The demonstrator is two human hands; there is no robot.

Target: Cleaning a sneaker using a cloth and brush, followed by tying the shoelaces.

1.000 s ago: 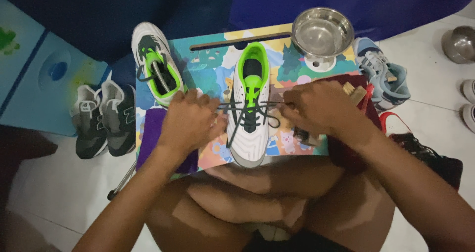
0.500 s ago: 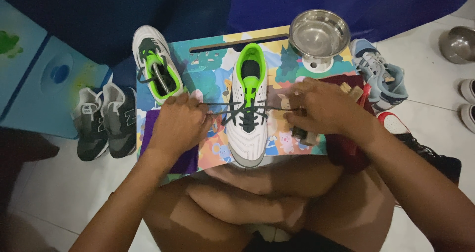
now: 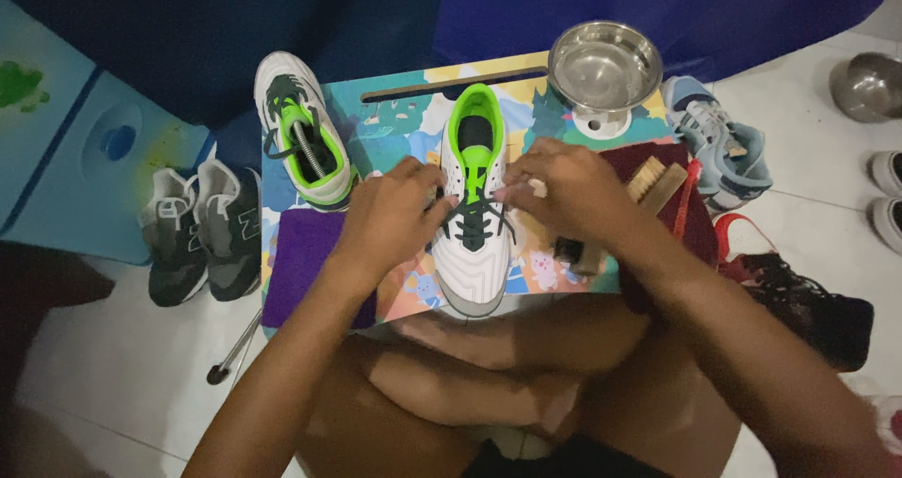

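Midway: left hand (image 3: pixel 390 217) and right hand (image 3: pixel 564 192) pinch dark laces (image 3: pixel 477 217) either side of the white-green shoe (image 3: pixel 472 206); lower eyelets laced, topmost beyond the fingertips open, untied.

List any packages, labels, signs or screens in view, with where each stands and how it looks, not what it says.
No packages, signs or screens show.
Printed board: under the white and green shoe both hands work on; rectangular, bright cartoon pictures in blue, yellow and green.
Side emblem: on the dark grey sneakers on the floor to the left; a small pale mark, too small to make out.
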